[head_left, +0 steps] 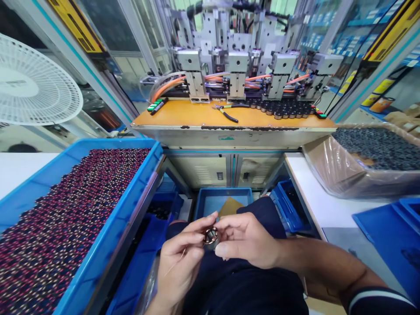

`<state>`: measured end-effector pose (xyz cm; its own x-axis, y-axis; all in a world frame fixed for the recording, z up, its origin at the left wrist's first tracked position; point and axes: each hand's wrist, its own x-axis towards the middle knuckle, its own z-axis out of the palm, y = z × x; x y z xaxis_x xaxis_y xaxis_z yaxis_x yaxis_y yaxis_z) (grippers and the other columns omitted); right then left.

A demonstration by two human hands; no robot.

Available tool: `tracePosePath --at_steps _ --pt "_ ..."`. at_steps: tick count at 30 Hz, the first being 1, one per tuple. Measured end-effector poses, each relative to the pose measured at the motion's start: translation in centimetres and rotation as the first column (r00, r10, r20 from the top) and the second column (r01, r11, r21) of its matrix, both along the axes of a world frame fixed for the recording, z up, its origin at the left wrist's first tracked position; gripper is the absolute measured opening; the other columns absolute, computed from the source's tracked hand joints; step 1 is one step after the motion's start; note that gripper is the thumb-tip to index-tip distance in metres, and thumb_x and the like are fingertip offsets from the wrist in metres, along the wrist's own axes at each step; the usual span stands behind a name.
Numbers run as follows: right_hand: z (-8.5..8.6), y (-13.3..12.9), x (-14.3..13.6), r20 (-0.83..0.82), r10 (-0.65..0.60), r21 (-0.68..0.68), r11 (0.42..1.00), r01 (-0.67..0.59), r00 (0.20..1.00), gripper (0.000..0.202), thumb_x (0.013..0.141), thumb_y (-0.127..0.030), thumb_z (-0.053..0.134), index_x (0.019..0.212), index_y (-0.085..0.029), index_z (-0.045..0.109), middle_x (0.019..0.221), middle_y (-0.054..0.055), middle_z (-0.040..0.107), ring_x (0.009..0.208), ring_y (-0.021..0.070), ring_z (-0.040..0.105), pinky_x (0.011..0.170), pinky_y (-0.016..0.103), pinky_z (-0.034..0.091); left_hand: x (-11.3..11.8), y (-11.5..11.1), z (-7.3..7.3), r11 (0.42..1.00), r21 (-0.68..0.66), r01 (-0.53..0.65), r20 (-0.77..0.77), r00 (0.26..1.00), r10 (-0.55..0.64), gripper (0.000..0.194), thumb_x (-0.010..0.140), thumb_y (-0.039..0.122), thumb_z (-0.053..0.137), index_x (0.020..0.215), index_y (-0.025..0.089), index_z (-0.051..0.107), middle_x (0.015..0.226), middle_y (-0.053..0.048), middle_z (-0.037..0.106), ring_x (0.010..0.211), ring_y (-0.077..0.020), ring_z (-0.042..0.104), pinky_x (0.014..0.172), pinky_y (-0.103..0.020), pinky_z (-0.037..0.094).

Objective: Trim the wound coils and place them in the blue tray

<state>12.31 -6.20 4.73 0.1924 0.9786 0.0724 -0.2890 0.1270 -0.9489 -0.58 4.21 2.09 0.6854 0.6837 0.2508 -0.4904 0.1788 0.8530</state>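
A small ring-shaped motor stator (pixel 211 236) with copper windings sits between my two hands, above my lap. My left hand (pixel 182 256) is closed, its fingertips pinching the left side of the stator. A thin copper-coloured wire (pixel 175 262) runs out across the left fingers; where it starts I cannot tell. From the other side, my right hand (pixel 247 240) grips the stator between thumb and fingers. The ring's open face points up toward me, and the fingertips partly cover its outer wall.
To the left, a blue tray (pixel 108 227) holds many stators with red and pale wire ends. Ahead, pliers (pixel 226 113), markers (pixel 158 106) and black parts (pixel 282 108) lie on an orange machine bench (pixel 183 116). A plastic-lined box (pixel 341 175) of dark parts stands right; a fan (pixel 36 83) left.
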Motion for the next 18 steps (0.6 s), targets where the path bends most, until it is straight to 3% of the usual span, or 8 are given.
tracePosePath --at_steps 2,4,6,8,10,12,14,18 --pt "-0.5 0.2 0.3 0.283 -0.268 0.267 0.944 0.193 0.921 0.022 0.080 -0.026 0.075 0.095 -0.012 0.066 0.078 0.002 0.062 0.064 0.0077 0.058 0.059 0.020 0.051 0.4 0.3 -0.4 0.988 -0.124 -0.090 -0.063 0.995 0.083 0.010 0.080 0.036 0.077 0.083 0.027 0.079 0.107 -0.006 0.079 0.106 -0.0276 0.073 0.090 -0.043 0.061" --pt "-0.8 0.6 0.9 0.529 -0.578 0.567 0.785 0.249 0.621 0.020 0.082 -0.018 0.071 0.100 -0.013 0.065 0.079 0.003 0.065 0.067 0.0100 0.060 0.061 0.021 0.052 0.5 0.4 -0.9 0.944 -0.133 -0.303 -0.218 0.938 0.271 0.014 0.084 0.038 0.073 0.088 0.025 0.078 0.107 -0.005 0.078 0.103 -0.0208 0.073 0.090 -0.032 0.060" --pt "-1.0 0.9 1.9 0.605 -0.753 0.741 0.651 0.162 0.260 0.019 0.085 -0.015 0.066 0.103 -0.012 0.063 0.078 0.005 0.067 0.069 0.0128 0.062 0.062 0.024 0.053 0.0 0.2 -1.2 0.864 0.112 -0.491 -0.272 0.821 0.502 0.015 0.086 0.030 0.072 0.099 0.025 0.076 0.107 -0.003 0.077 0.099 -0.0148 0.072 0.089 -0.023 0.057" --pt "-1.1 1.0 2.8 0.601 -0.799 0.797 0.602 0.044 0.026 0.017 0.086 -0.013 0.063 0.103 -0.010 0.061 0.077 0.006 0.068 0.069 0.0152 0.064 0.062 0.027 0.054 -0.7 -0.3 -1.0 0.751 0.477 -0.457 -0.188 0.782 0.595 0.023 0.084 0.020 0.072 0.106 0.025 0.074 0.104 -0.001 0.075 0.095 -0.0129 0.071 0.089 -0.021 0.056" --pt "-1.1 0.9 3.3 0.580 -0.811 0.810 0.584 -0.054 -0.073 0.017 0.085 -0.011 0.062 0.102 -0.006 0.061 0.077 0.008 0.068 0.068 0.0171 0.064 0.060 0.029 0.055 -1.3 -0.9 -0.3 0.626 0.721 -0.296 -0.143 0.821 0.553 0.031 0.081 0.018 0.074 0.111 0.024 0.072 0.102 -0.002 0.075 0.090 -0.0134 0.071 0.087 -0.021 0.057" --pt "-1.2 0.7 3.5 0.562 -0.820 0.809 0.573 -0.134 -0.112 0.018 0.086 -0.011 0.061 0.102 -0.003 0.061 0.077 0.010 0.068 0.069 0.0193 0.064 0.058 0.032 0.055 -1.5 -1.3 0.6 0.561 0.805 -0.193 -0.168 0.833 0.528 0.040 0.081 0.023 0.076 0.120 0.023 0.068 0.104 -0.003 0.076 0.084 -0.0128 0.072 0.083 -0.019 0.058" --pt "-1.3 0.4 3.5 0.557 -0.819 0.797 0.574 -0.187 -0.135 0.018 0.087 -0.011 0.059 0.102 -0.001 0.062 0.077 0.012 0.068 0.070 0.0211 0.064 0.058 0.034 0.055 -1.3 -1.4 1.4 0.557 0.810 -0.182 -0.187 0.820 0.540 0.043 0.081 0.027 0.076 0.123 0.023 0.065 0.104 -0.002 0.076 0.081 -0.0118 0.072 0.080 -0.018 0.058" --pt "-1.6 -0.2 3.0 0.575 -0.810 0.779 0.586 -0.224 -0.119 0.018 0.085 -0.009 0.060 0.101 0.000 0.062 0.080 0.013 0.068 0.072 0.0222 0.065 0.060 0.035 0.055 -0.8 -1.1 2.0 0.618 0.778 -0.114 -0.258 0.838 0.480 0.030 0.082 0.026 0.075 0.112 0.027 0.068 0.100 0.002 0.077 0.081 -0.0099 0.072 0.079 -0.015 0.058"
